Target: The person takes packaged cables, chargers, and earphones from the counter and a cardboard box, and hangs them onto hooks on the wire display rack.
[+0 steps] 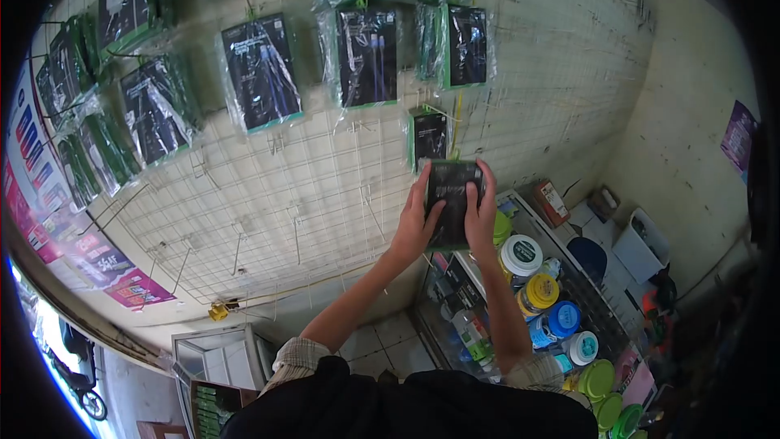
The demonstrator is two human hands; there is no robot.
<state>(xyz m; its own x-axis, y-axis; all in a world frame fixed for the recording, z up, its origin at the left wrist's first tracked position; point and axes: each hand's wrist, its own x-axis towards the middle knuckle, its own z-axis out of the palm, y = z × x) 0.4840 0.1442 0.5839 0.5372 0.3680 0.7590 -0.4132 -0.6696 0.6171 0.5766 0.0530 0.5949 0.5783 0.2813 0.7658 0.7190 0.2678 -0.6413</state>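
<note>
Between my two hands is a black package with green edges (448, 219), held upright in front of the wire grid wall. My left hand (417, 223) grips its left side, thumb across the front. On the right side, my right hand (481, 210) holds it in the same way, thumb on the front face. Just above and behind it hangs a smaller black and green package (429, 136) on the wire grid (317, 195). Higher up, a black package with a cable picture (367, 57) and a similar one (467, 45) hang in clear plastic.
More wrapped packages (262, 73) hang at the upper left. Bare hooks (296, 236) stick out of the lower grid. At the right, a glass case (443, 284) carries several lidded jars (538, 291). A white bin (640, 245) stands beyond it, and a glass-framed cabinet (218, 358) is at the lower left.
</note>
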